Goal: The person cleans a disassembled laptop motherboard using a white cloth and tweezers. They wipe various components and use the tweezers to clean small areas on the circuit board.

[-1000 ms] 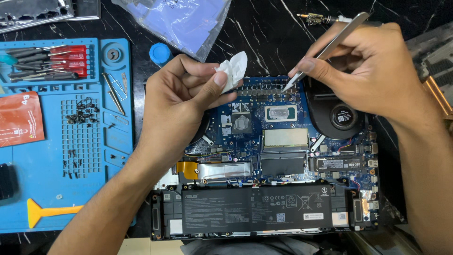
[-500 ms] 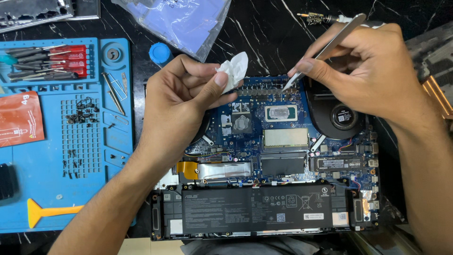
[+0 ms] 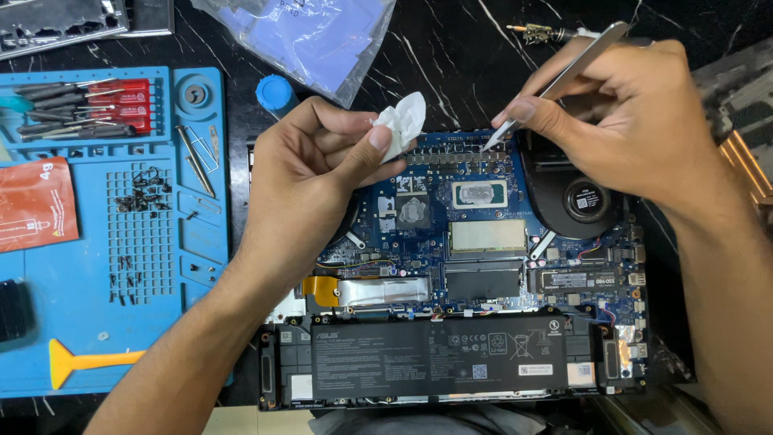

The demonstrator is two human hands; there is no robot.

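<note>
Head view is looking down on an opened laptop [image 3: 451,274] lying on a dark marbled bench [image 3: 451,48], its bottom cover off and the blue board exposed. The left hand [image 3: 310,173] is resting over the left side of the board, thumb and forefinger pressing together on a crumpled white wipe [image 3: 403,121] held just above the board's upper edge. The right hand [image 3: 624,121] is pinching a pair of metal tweezers [image 3: 555,84], the fingers closing around the shaft, and the tip is touching the row of small parts along the top of the board, just beside the black fan [image 3: 580,197].

As a judgement of progress: the opening work is looking finished, since the cover is off, loose screws [image 3: 145,189] are lying sorted on the blue repair mat [image 3: 201,266], and the two chips in the middle are sitting bare. The square one [image 3: 413,211] is showing some grey residue, while the rectangular one [image 3: 481,193] is looking cleaner, so the cleaning seems partly done. The long black battery [image 3: 439,358] is sitting in place along the near edge. Nothing is yet covering the chips, so reassembly appears to be still ahead.

On the mat a set of small drivers [image 3: 76,109] and a yellow pry tool [image 3: 88,361] are lying, with a clear plastic bag [image 3: 314,36] further back.
</note>
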